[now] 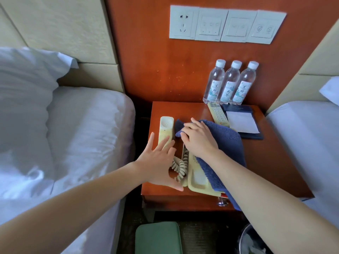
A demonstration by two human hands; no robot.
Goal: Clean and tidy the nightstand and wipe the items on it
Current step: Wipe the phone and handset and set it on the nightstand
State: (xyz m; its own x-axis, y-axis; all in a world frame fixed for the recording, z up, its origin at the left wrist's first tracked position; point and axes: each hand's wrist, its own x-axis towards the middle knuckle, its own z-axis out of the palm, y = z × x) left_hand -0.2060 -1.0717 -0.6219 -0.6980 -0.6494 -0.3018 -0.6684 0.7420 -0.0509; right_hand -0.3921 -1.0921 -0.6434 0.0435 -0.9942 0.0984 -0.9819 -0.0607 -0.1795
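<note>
Two hands: left spread (fingertips on handset), right grips towel

Orange-brown wood wall panel being shown at 12 o'clock; four white socket and switch plates being carried on it. Beige padded headboards being seen at 10 and 2 o'clock. White-sheeted beds being lit softly at 9 and 3 o'clock. Green stool being seen at 6 o'clock on dark floor; waste bin being cropped at 5 o'clock.

I see glossy reddish-brown wooden nightstand top; nubby blue terry cloth; smooth yellowed-cream plastic phone handset; clear plastic water bottles.
</note>
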